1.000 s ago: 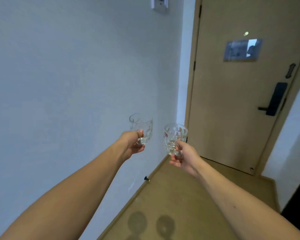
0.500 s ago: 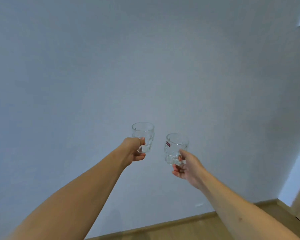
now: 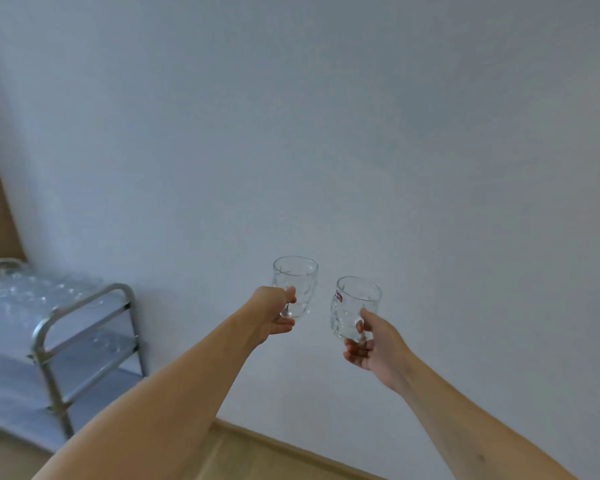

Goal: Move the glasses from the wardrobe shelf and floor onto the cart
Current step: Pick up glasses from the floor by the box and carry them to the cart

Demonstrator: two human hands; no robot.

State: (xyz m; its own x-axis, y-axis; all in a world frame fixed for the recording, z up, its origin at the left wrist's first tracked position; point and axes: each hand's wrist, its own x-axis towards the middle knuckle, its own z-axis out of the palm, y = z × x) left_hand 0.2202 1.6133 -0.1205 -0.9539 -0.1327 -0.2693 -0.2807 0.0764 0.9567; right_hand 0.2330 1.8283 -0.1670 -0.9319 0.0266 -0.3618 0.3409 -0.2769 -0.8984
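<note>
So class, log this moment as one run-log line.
left hand: holds glass | right hand: holds stickered glass | cart: left, not reached

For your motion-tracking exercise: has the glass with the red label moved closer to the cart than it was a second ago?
Cannot tell. The head camera itself swung left, bringing the cart into view; no fixed thing shows throughout. The labelled glass sits alike in the right hand.

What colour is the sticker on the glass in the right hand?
Red with white, near the rim of the right-hand glass, seen in the head view.
</note>
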